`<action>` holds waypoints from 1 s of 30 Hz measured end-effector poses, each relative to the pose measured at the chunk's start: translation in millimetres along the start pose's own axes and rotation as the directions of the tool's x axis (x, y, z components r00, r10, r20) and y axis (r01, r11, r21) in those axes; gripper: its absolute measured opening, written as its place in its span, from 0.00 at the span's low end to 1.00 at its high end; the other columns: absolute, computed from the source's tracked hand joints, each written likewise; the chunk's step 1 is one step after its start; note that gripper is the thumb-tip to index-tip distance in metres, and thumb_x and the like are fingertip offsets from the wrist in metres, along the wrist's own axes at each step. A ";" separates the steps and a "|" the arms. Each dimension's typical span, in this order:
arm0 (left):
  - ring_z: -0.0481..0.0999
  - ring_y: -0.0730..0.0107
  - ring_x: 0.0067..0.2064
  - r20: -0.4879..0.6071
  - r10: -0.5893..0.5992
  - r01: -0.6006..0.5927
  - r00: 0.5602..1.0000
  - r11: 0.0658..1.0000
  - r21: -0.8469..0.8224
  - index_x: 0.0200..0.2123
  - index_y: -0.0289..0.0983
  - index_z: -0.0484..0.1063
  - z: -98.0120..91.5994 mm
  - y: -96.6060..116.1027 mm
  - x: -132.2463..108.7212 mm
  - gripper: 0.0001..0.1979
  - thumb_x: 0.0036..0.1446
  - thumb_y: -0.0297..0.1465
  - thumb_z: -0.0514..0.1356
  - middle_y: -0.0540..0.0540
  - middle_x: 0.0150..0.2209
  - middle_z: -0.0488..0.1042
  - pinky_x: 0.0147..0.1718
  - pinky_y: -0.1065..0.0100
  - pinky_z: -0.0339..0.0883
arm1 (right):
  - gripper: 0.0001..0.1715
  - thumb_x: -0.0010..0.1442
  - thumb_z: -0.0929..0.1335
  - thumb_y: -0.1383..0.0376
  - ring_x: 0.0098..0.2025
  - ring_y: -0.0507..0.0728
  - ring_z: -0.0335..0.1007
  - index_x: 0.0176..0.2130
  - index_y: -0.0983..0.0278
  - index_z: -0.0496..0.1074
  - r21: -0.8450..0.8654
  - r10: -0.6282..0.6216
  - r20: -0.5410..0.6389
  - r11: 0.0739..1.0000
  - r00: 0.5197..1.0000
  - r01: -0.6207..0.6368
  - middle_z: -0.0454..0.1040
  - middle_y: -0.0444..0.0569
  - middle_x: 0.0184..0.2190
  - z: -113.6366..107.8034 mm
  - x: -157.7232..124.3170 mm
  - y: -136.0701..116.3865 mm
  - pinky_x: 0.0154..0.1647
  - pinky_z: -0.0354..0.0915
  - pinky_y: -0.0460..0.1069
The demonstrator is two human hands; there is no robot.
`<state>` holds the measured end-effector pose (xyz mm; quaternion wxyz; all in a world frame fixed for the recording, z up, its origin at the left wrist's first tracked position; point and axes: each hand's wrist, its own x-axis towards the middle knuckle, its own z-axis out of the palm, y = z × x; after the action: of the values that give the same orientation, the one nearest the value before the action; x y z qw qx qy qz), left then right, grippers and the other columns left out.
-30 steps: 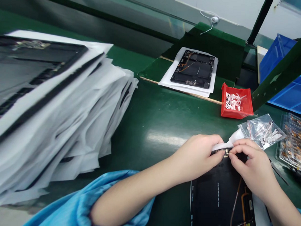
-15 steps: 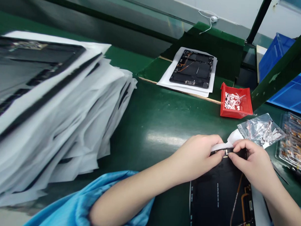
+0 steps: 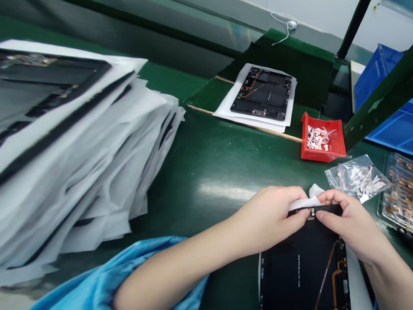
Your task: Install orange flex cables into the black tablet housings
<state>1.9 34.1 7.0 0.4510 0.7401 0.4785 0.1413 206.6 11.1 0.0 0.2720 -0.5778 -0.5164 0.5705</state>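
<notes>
A black tablet housing with orange flex cables lies at the lower right, partly over a white sheet. My left hand grips the housing's far edge, thumb on top beside a small circuit board and fingers bent behind the edge. On the other side of that board, my right hand pinches the same edge, its thumb on top and fingertips behind. White sheet material curls up between the hands beyond the edge. Both hands are closed; what lies under the fingertips is hidden.
At left rises a tall stack of housings interleaved with white sheets. Another tablet housing rests on sheets at the back. A red bin, a clear bag of small parts, plastic trays and blue crates stand right.
My right hand has shifted slightly, its thumb flatter along the edge, and the white sheet between the hands has curled differently. The left hand keeps its grip. The view has moved a little.
</notes>
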 end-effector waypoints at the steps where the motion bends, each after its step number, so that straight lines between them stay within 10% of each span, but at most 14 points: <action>1: 0.71 0.70 0.28 0.001 -0.006 0.006 1.000 1.000 -0.002 0.31 0.40 0.74 0.1 0.3 -0.3 0.06 0.59 0.32 0.59 0.53 0.26 0.75 0.26 0.70 0.53 | 0.09 0.54 0.71 0.63 0.32 0.52 0.70 0.37 0.61 0.74 0.010 0.010 0.003 1.000 1.000 -0.010 0.75 0.42 0.32 0.2 -0.2 -1.1 0.34 0.65 0.48; 30: 0.67 0.73 0.25 -0.003 -0.041 0.040 0.999 0.996 -0.073 0.27 0.39 0.68 4.9 2.0 -3.2 0.06 0.56 0.30 0.60 0.55 0.24 0.70 0.24 0.71 0.52 | 0.08 0.49 0.75 0.64 0.29 0.51 0.70 0.31 0.62 0.74 0.090 0.100 0.031 0.991 0.995 -0.102 0.76 0.40 0.27 -1.0 0.6 -2.9 0.33 0.65 0.48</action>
<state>4.6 28.6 6.6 0.4796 0.7128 0.4888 0.1512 206.5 12.9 2.7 0.2623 -0.5827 -0.4631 0.6142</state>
